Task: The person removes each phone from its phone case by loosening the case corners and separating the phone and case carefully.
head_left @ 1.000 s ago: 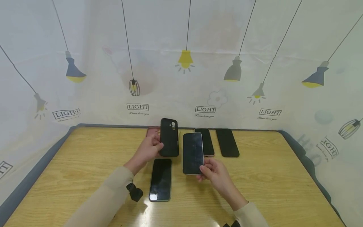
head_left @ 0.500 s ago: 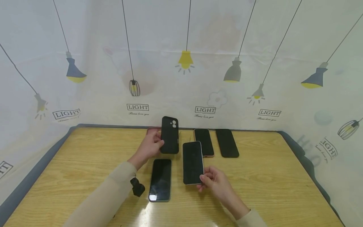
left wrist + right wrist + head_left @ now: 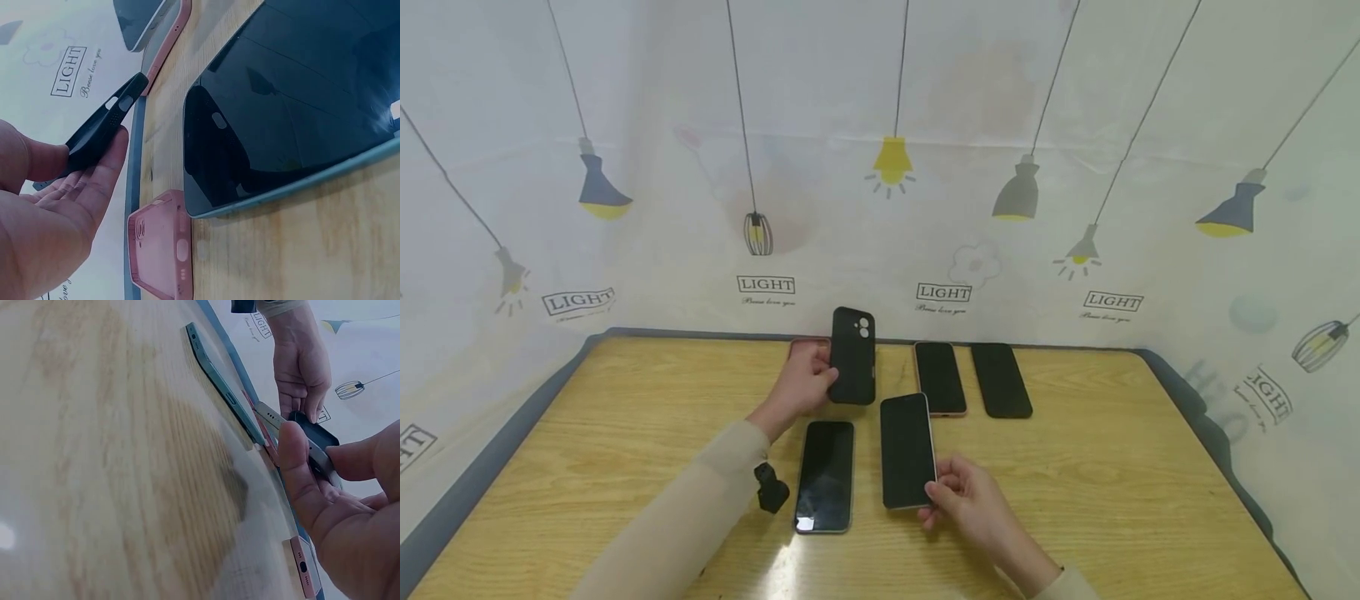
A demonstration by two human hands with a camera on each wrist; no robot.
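Observation:
My left hand (image 3: 799,383) pinches a black phone case (image 3: 853,358) by its left edge, thumb on one face and fingers behind. The case stands tilted up near the table's far edge, its camera cutouts at the top. In the left wrist view the case (image 3: 106,128) is seen from its end, with cutouts along the rim. My right hand (image 3: 977,504) grips a smartphone (image 3: 906,450) with a dark screen and pale metal edge by its lower right corner. The right wrist view shows this phone's edge (image 3: 275,419) between thumb and fingers. Case and phone are apart.
A teal-edged smartphone (image 3: 825,475) lies screen up on the wooden table (image 3: 1112,500) between my arms. Behind my left hand is a pink phone case (image 3: 156,247). A pink-edged phone (image 3: 940,379) and a flat black phone-shaped thing (image 3: 1002,379) lie at the far side.
My right hand has brought the pale-edged phone down and nearer to me, away from the case. My left hand has shifted slightly right and up with the black case.

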